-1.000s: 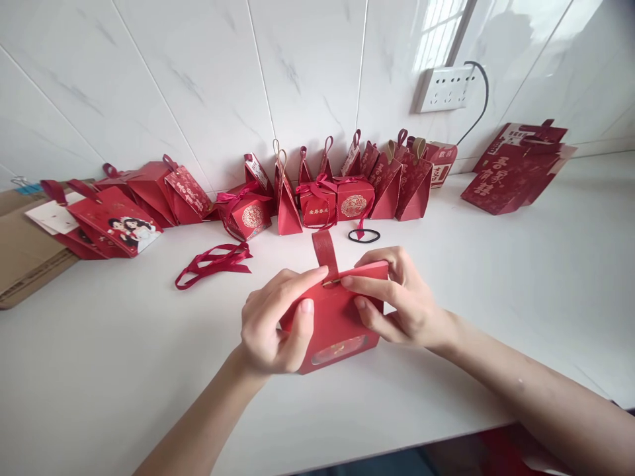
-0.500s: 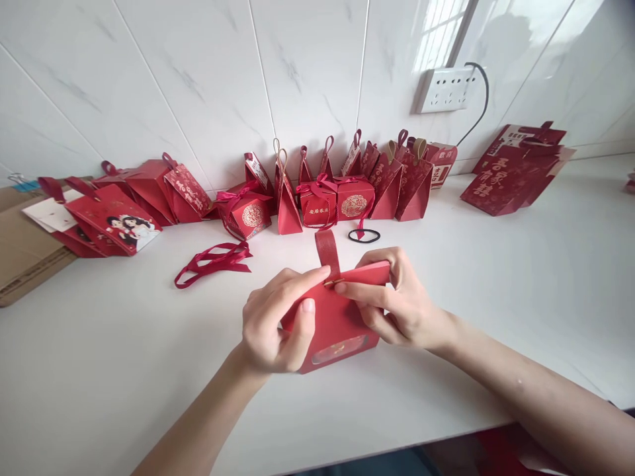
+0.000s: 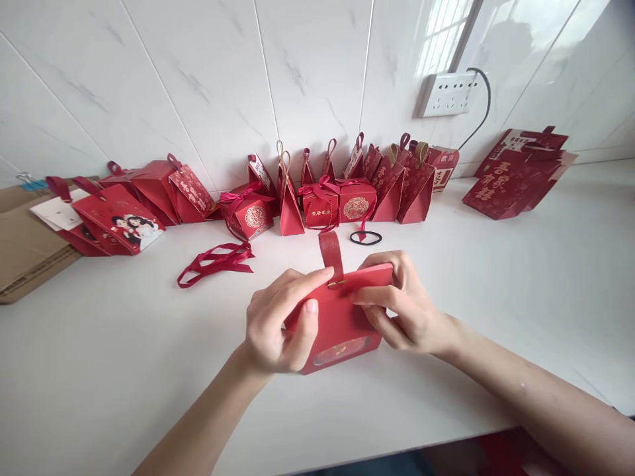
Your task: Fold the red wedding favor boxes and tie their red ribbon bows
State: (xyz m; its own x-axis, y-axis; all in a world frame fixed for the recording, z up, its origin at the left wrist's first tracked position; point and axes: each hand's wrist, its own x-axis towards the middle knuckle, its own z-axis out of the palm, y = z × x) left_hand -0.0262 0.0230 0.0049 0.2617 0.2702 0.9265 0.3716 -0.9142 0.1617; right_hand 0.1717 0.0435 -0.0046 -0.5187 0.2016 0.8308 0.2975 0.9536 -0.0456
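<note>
The red box [image 3: 342, 324] sits nearest, on or just above the white counter [image 3: 149, 350]. The left hand [image 3: 280, 320] grips its left side, thumb and forefinger parted, forefinger at the strap [image 3: 330, 254]; the right hand [image 3: 404, 304], fingers curled, pinches its right edge. The strap is apparently being seated; next calls for steady panels and light pressure. Behind lie a loose ribbon [image 3: 215, 266], black band [image 3: 366, 238] and, by the wall [image 3: 317, 73], folded boxes [image 3: 356, 203].
</note>
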